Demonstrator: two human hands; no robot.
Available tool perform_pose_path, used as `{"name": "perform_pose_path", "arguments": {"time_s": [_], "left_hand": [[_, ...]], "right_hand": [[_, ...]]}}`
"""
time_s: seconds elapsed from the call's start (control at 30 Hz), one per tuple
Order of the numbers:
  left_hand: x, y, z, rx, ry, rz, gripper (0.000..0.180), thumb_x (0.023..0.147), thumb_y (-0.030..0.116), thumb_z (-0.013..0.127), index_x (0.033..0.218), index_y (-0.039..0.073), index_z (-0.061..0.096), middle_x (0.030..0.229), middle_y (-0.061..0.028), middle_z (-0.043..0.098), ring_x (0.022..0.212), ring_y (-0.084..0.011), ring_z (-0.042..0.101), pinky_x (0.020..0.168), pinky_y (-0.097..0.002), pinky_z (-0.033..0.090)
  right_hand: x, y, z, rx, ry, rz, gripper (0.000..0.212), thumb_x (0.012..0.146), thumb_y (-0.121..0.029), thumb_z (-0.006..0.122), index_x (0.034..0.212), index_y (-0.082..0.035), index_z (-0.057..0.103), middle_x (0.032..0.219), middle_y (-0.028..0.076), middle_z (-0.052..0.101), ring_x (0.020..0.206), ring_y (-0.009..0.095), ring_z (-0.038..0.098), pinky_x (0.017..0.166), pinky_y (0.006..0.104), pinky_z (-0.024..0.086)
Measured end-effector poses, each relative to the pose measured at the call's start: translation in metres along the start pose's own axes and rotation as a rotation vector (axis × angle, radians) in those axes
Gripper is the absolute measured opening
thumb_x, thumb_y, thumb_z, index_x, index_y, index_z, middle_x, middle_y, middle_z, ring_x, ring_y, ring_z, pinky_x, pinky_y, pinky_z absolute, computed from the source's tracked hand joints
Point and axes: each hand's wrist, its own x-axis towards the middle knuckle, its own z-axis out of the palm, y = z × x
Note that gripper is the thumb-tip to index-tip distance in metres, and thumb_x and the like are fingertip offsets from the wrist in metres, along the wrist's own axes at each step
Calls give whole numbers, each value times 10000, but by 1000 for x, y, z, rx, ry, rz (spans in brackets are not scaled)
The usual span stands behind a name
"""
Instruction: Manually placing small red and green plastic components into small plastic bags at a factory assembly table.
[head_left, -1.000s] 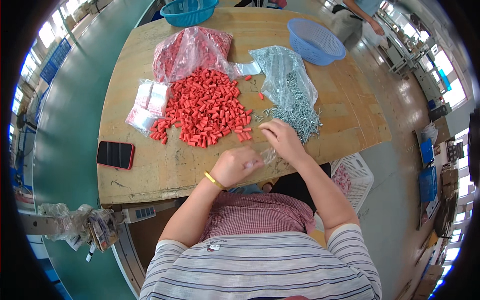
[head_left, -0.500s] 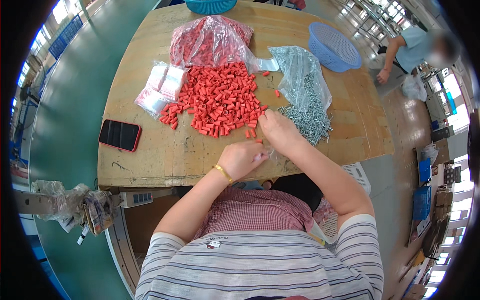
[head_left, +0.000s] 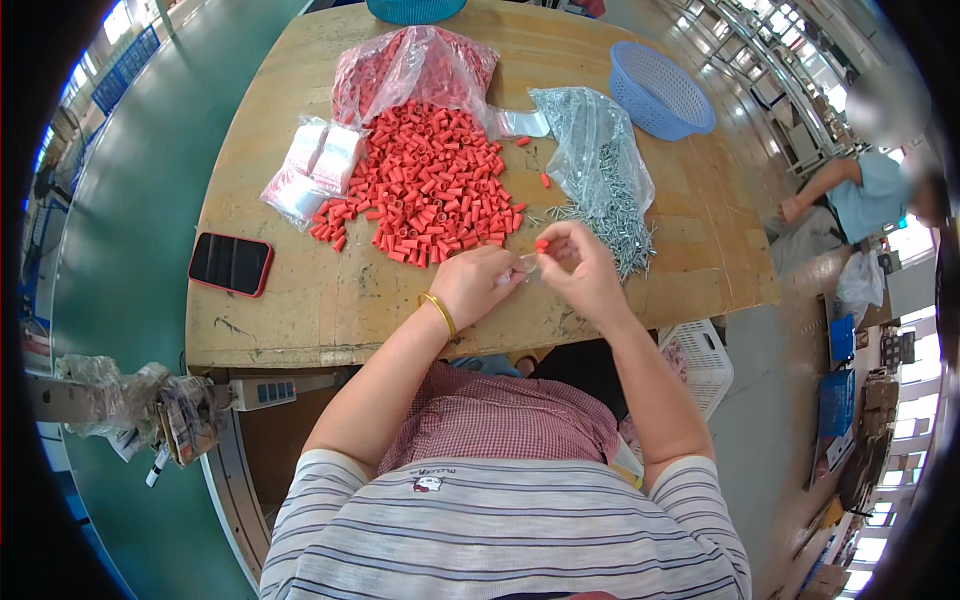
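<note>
My left hand (head_left: 472, 288) is closed over the near part of the table, pinching a small clear plastic bag (head_left: 528, 263) whose edge shows past the fingertips. Just to its right, my right hand (head_left: 583, 277) holds a small red plastic plug (head_left: 542, 246) between thumb and forefinger, close to the bag. Beyond the left hand spreads a pile of red plastic plugs (head_left: 430, 190), hollow at one end. Silvery screws (head_left: 625, 235) spill from a clear bag (head_left: 580, 130) beyond my right hand. What else the left fingers cover is hidden.
A large bag of red plugs (head_left: 400, 65) stands behind the pile. Packs of clear bags (head_left: 312, 165) and a phone (head_left: 231, 264) lie left. A blue basket (head_left: 665, 90) sits far right, a teal one (head_left: 415, 10) at the back. Another person (head_left: 850, 200) is beyond the table's right.
My right hand has drawn back from the pile's near edge with a red plug, its fingers now beside the bag. My left hand has shifted slightly up and left. The other person has moved.
</note>
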Motion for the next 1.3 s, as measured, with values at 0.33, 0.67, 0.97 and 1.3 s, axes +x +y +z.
{"name": "perform_pose_path", "arguments": {"time_s": [0.33,0.67,0.97,1.3], "left_hand": [[-2,8,-2,81,89,76,146,767,104,700,908,114,669,778,-36,608,714,-214,628,620,-332,521],[-2,6,0,49,98,107,122,787,125,707,907,139,689,783,-23,619,706,-204,625,615,-326,521],[-4,7,-3,-18,37,126,101,783,136,715,880,117,695,762,-33,613,689,-212,618,614,-321,514],[-5,5,-1,-103,20,182,99,805,179,677,896,140,688,765,-36,618,702,-236,635,616,-358,520]], "right_hand": [[-5,15,-9,-445,7,-285,210,778,-56,679,972,-60,599,980,89,593,961,258,577,882,353,440],[4,-5,-19,-764,-134,-590,131,751,-104,685,866,-89,623,893,42,590,939,238,569,846,379,419],[23,-6,-24,-762,-218,-542,93,778,-107,662,855,-56,650,900,55,619,902,234,590,840,370,431],[55,25,9,-668,-444,-320,226,766,-91,617,987,-45,608,892,128,602,856,305,605,759,381,491]]}}
